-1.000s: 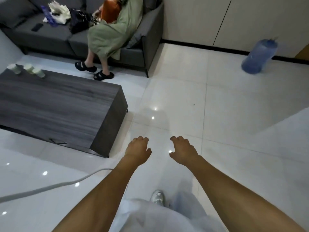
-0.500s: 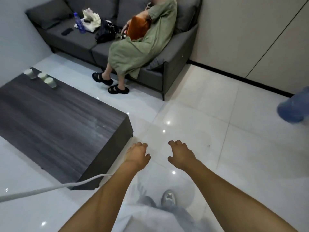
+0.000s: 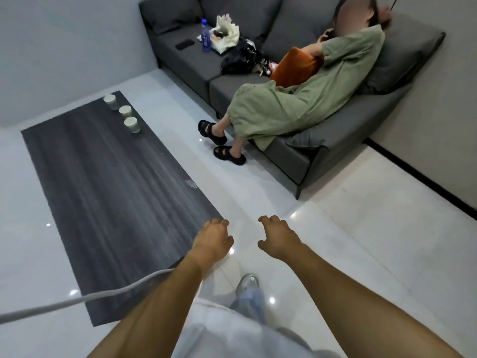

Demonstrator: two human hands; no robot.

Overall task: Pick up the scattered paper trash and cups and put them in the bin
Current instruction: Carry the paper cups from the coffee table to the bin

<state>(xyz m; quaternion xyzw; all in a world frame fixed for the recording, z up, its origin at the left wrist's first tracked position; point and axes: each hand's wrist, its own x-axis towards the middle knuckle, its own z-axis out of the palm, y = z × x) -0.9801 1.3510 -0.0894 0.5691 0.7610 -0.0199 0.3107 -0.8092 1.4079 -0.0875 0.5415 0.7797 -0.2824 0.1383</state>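
Left hand [image 3: 213, 240]: fingers loosely curled, holding nothing, over the near right corner of the surface [image 3: 108, 192]. Right hand [image 3: 278, 239]: likewise loose and unladen, above bare white floor [image 3: 361, 241]. Strip of open floor between the surface's right edge and the sofa [image 3: 296, 156]. Three cups [image 3: 125, 111]: in a row along the far right edge. Seated person [image 3: 296, 99] on the sofa.

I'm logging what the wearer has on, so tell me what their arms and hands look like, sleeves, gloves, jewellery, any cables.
Both forearms are bare to the frame edge: no sleeves showing. The left hand and right hand wear no gloves, rings or watch. A pale grey cable runs in from the left edge and passes behind the left forearm.
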